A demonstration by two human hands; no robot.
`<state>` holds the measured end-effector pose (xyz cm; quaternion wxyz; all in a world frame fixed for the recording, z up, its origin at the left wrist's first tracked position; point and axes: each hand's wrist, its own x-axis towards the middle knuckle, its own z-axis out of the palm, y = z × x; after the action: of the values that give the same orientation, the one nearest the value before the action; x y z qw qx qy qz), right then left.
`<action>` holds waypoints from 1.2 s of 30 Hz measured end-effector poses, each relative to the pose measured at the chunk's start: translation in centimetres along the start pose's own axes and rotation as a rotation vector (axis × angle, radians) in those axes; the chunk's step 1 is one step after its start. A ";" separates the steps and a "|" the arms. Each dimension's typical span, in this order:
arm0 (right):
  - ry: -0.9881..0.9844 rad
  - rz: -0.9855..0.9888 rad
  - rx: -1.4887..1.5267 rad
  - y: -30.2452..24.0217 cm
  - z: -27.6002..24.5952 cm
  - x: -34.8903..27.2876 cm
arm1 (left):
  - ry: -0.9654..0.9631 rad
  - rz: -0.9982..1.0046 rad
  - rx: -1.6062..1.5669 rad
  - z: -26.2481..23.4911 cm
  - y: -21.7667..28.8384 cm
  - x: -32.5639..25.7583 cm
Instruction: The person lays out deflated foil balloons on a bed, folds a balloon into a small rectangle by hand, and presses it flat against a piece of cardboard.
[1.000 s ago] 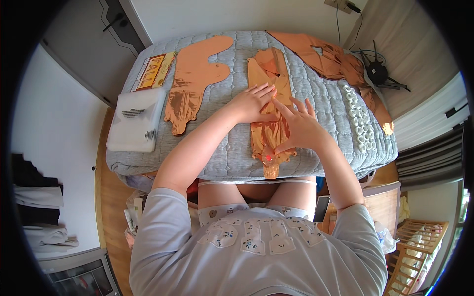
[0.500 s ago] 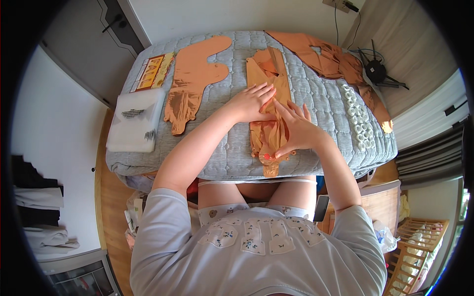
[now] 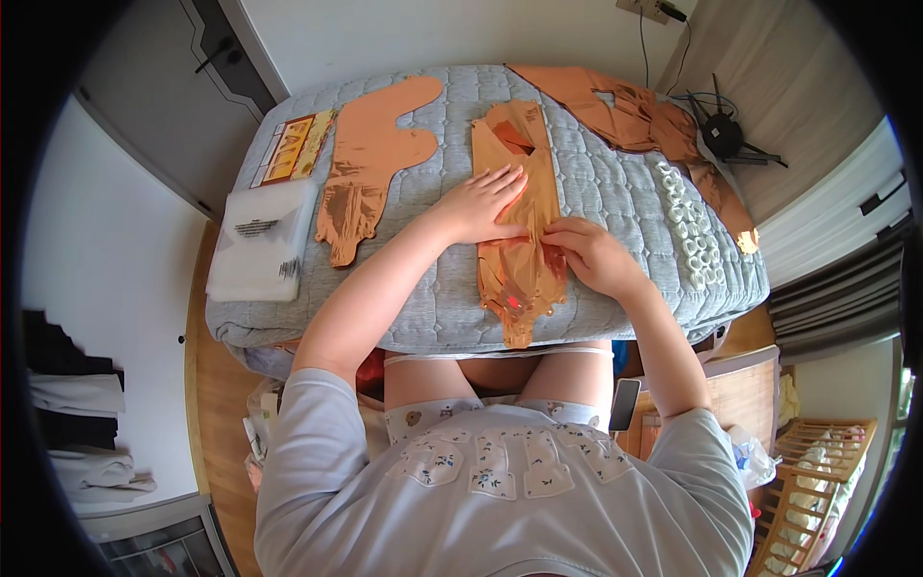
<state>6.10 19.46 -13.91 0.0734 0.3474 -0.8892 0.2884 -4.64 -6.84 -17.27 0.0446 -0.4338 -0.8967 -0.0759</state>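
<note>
Copper-coloured foil, a long crinkled deflated balloon (image 3: pixel 519 226), lies lengthwise at the centre of the frame on the grey quilted bed (image 3: pixel 615 207), and both your hands rest on it. Your left hand (image 3: pixel 481 204) lies flat with fingers spread, pressing the foil down. Your right hand (image 3: pixel 588 252) sits just right of it, fingers curled and pinching the foil's edge. A second flat copper foil shape (image 3: pixel 370 163) lies upper left, beside a clear plastic packet (image 3: pixel 261 240).
</note>
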 end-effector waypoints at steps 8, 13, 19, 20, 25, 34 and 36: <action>-0.114 -0.073 0.121 -3.6 -0.3 -3.0 | -0.069 0.034 -0.020 -0.9 2.9 -3.8; -0.087 -0.203 -0.260 -4.5 1.6 -3.6 | -0.082 0.014 0.017 -0.9 4.3 -4.8; -0.018 -0.239 -0.449 -4.4 2.5 -4.1 | -0.090 -0.006 -0.030 -0.7 3.7 -5.0; -0.017 -0.239 -0.451 -4.3 2.6 -4.1 | -0.076 -0.020 -0.166 -0.8 3.4 -4.9; 0.036 -0.251 -0.420 -4.2 3.1 -4.0 | 0.133 -0.043 -1.061 -1.6 3.1 -5.8; 0.021 -0.204 -0.388 -4.2 2.8 -4.2 | -0.205 0.347 -0.175 -5.7 7.2 -11.5; 0.018 -0.219 -0.383 -4.3 2.7 -4.1 | -0.180 0.342 -0.088 -5.2 7.2 -11.9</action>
<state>12.18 17.77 -15.54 0.1770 0.4190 -0.8840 0.1076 8.46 -12.46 -13.19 -0.0425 -0.5865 -0.8060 -0.0673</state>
